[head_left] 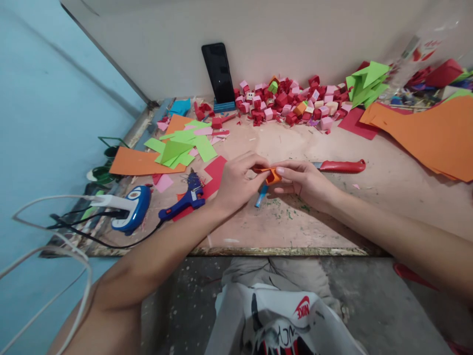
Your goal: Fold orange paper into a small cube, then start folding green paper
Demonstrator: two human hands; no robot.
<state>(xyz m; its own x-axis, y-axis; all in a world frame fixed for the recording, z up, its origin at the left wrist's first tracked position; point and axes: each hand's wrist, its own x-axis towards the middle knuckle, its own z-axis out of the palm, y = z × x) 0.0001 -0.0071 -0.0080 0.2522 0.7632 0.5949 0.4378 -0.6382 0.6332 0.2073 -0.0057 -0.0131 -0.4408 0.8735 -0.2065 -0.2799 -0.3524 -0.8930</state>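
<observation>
Between my two hands is a small folded orange paper box (272, 176), its open side facing me. The fingers of my left hand (242, 180) pinch its left side. My right hand (303, 182) grips the right side with thumb and fingers. On the table below lies a blue stick-like tool (261, 196), partly hidden by the hands. Just beyond my right hand is a knife with a red handle (343, 166), its blade mostly covered by the hand. Left of my left hand rests a blue glue gun (190, 193).
Many small red and pink paper cubes (284, 101) are heaped at the back. A black phone (218, 71) leans in a blue stand. Green paper pieces (177, 150) lie left, orange sheets (428, 133) right. A blue power strip (135, 209) with cables sits at the left edge.
</observation>
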